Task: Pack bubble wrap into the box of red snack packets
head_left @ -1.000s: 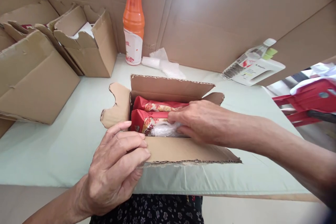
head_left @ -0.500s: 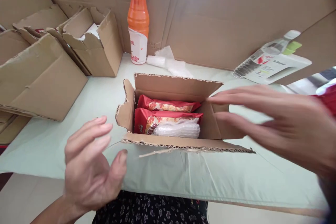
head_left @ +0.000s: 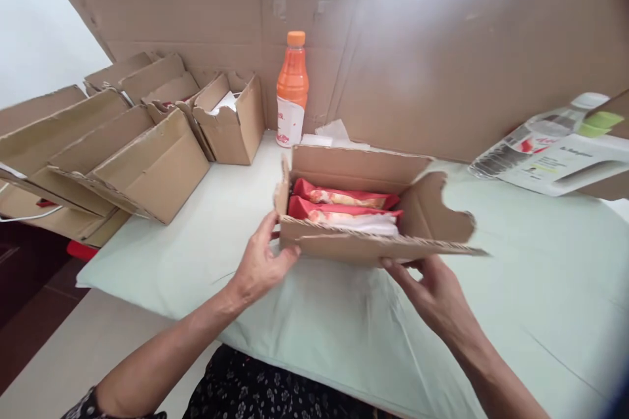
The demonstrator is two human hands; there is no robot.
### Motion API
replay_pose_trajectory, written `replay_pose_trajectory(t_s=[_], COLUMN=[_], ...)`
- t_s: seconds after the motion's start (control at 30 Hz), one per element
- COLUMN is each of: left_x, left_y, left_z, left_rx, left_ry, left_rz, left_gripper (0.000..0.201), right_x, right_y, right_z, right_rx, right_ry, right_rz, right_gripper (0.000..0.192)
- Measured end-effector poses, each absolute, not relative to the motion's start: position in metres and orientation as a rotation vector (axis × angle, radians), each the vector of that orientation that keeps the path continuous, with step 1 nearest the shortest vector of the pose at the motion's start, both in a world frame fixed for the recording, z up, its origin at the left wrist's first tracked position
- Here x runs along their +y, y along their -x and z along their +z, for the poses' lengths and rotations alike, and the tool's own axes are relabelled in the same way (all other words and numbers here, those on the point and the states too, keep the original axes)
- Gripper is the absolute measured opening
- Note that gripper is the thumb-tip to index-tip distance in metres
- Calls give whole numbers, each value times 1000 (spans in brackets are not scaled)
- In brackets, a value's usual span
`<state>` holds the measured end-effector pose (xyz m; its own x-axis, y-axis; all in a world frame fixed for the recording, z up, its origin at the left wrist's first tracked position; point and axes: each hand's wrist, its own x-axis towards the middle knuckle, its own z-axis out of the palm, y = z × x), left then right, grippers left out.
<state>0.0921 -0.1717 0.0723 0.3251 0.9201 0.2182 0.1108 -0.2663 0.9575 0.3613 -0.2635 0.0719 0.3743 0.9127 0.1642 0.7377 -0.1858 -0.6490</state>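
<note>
In front of me an open-topped cardboard box (head_left: 339,243) stands over the table. Two red snack packets (head_left: 346,195) lie inside it, one behind the other. A roll of clear plastic wrap (head_left: 373,225) sits against the front wall, partly hidden. My left hand (head_left: 259,266) grips the box's left front corner, thumb on the front wall and fingers around the side. My right hand (head_left: 432,288) holds the lower right of the box from the front, some of its fingers hidden beneath or behind it.
Several cardboard boxes (head_left: 147,160) crowd the left side. At the back stands an orange-capped bottle (head_left: 292,88), with crumpled white wrap (head_left: 339,134) beside it. A clear bottle (head_left: 540,134) and a white jug (head_left: 574,163) lie at the right. A pale green cloth (head_left: 196,262) covers the table.
Both hands, open and apart from the box half a second ago, have taken hold of it. The box now appears tilted, its front wall more visible. The view has shifted too.
</note>
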Motion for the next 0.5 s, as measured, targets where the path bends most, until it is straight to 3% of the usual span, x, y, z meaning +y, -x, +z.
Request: replay_pose_trajectory(t_s=[0.23,0.5], left_x=[-224,-226], left_y=[-90,6], left_z=[54,29], left_rx=[1067,1472], left_ry=[-1731,-1450], left_rz=[1077,1370], left_gripper=[71,73], right_x=[-277,-114], right_y=[-397,-261], right_z=[68,62], right_rx=[-1507,-1784], right_ry=[1940,1416], right_rz=[456,754], right_gripper=[34,42])
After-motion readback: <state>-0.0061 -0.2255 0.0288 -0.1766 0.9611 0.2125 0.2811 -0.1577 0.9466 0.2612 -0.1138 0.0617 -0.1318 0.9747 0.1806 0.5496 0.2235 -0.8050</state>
